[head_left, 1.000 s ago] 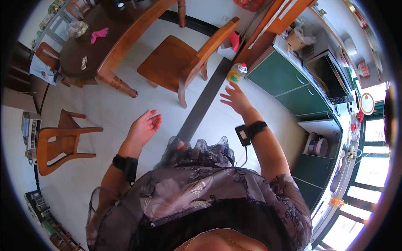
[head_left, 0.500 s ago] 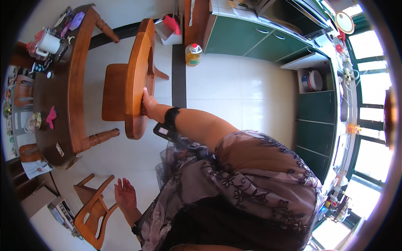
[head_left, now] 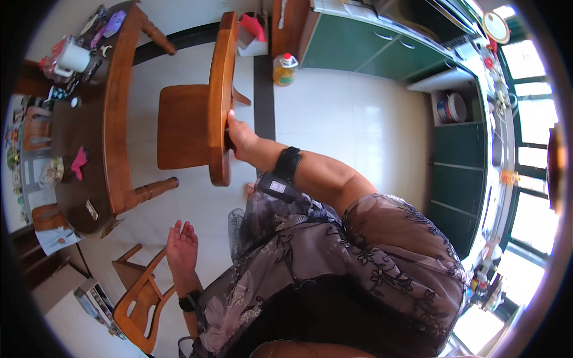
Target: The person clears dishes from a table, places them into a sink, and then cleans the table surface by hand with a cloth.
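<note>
One pale floor (head_left: 334, 119) runs between a brown table (head_left: 77, 131) and green cabinets (head_left: 349, 45). The chair (head_left: 183, 126) is just beside the table. A second ago the right hand (head_left: 242, 136) was off it; now it is clamped on the backrest (head_left: 219, 101), fingers apparently curled behind, mostly hidden. The left hand (head_left: 182, 243), fingers loosely extended, is near a second chair (head_left: 140, 292).

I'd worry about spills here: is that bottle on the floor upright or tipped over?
Upright: the bottle stands on its base on the floor, with its red cap at the top.
</note>
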Available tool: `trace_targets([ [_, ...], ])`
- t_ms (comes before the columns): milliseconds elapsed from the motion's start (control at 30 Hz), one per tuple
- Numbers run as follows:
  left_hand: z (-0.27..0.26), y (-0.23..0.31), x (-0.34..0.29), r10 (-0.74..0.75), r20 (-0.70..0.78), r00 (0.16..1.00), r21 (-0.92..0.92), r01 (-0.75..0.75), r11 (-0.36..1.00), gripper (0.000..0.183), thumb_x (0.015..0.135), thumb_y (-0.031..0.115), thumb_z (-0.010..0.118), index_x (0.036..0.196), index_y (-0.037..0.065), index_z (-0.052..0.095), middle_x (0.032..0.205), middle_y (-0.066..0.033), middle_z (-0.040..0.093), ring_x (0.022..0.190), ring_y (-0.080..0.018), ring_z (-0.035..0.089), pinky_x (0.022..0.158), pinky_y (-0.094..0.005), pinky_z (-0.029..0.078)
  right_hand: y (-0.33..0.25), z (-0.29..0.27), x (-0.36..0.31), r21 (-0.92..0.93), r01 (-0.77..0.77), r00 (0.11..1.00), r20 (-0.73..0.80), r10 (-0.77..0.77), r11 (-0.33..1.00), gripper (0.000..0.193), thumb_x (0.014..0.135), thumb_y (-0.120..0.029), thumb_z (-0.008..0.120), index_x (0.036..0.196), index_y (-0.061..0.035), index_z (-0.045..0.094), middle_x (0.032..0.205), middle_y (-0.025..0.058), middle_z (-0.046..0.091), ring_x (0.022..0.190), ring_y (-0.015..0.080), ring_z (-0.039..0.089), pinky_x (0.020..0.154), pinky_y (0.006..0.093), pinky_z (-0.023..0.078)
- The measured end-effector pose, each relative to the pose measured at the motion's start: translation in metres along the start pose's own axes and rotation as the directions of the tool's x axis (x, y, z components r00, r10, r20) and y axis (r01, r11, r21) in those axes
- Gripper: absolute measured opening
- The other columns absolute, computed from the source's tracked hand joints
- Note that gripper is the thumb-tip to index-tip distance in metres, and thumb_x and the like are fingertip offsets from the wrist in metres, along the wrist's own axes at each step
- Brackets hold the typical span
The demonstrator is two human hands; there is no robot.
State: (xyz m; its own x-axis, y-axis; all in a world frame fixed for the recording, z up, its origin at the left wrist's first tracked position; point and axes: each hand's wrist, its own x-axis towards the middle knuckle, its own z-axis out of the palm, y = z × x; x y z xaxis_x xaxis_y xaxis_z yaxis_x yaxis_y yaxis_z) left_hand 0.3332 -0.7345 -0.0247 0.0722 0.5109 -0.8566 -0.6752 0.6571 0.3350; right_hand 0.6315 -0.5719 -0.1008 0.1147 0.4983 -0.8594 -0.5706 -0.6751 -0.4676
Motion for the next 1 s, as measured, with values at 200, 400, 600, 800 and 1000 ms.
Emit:
trace_targets([
  [200,0.017,0.037,0.054,-0.095,0.058,0.994,0.243,0.078,0.967,0.037,0.098,0.032,0.053,0.123,0.005,0.052,0.113,-0.0091,0.057,0.101,-0.0181,0.055,0.087,-0.0293,0.046,-0.042,-0.067,-0.037,0.194,0.090,0.995,0.018,-0.095,0.977,0.059,0.098,-0.058,0.038,0.107,-0.0032,0.057,0.084,0.0155,0.062,0.073,0.0292,0.063,0.062,0.0449,0.052],
  [400,0.029,0.051,0.074,-0.128,0.109,0.986,0.312,0.088,0.946,0.038,0.098,0.033,0.053,0.125,0.006,0.053,0.112,-0.0088,0.059,0.100,-0.0181,0.056,0.086,-0.0292,0.046,-0.048,-0.118,-0.060,0.186,0.150,0.989,-0.024,-0.148,0.971,0.053,0.099,-0.052,0.039,0.109,-0.0025,0.055,0.088,0.0145,0.061,0.076,0.0280,0.062,0.066,0.0430,0.053],
  [600,0.017,0.058,0.095,-0.219,0.188,0.957,0.359,0.141,0.923,0.040,0.097,0.032,0.055,0.125,0.004,0.053,0.114,-0.0124,0.060,0.103,-0.0194,0.057,0.090,-0.0309,0.046,-0.035,-0.172,-0.104,-0.041,0.080,0.993,-0.085,-0.083,0.996,0.030,0.098,-0.032,0.046,0.111,-0.0070,0.057,0.098,0.0096,0.064,0.082,0.0217,0.061,0.071,0.0383,0.052],
  [800,0.029,0.048,0.086,-0.239,0.212,0.948,0.379,0.145,0.914,0.036,0.097,0.032,0.055,0.122,0.004,0.055,0.113,-0.0114,0.061,0.103,-0.0199,0.059,0.089,-0.0313,0.048,-0.006,-0.246,-0.158,0.050,0.204,0.969,-0.149,-0.195,0.978,0.040,0.095,-0.028,0.052,0.116,0.0049,0.058,0.101,0.0179,0.067,0.091,0.0304,0.065,0.078,0.0427,0.054],
  [1000,0.032,0.051,0.070,-0.189,0.164,0.968,0.365,0.118,0.923,0.035,0.097,0.032,0.055,0.119,0.004,0.057,0.112,-0.0114,0.062,0.103,-0.0206,0.059,0.089,-0.0320,0.048,0.004,-0.314,-0.208,0.001,0.214,0.975,-0.064,-0.213,0.977,0.044,0.096,-0.033,0.050,0.119,0.0036,0.057,0.103,0.0157,0.067,0.093,0.0289,0.065,0.087,0.0408,0.051],
])
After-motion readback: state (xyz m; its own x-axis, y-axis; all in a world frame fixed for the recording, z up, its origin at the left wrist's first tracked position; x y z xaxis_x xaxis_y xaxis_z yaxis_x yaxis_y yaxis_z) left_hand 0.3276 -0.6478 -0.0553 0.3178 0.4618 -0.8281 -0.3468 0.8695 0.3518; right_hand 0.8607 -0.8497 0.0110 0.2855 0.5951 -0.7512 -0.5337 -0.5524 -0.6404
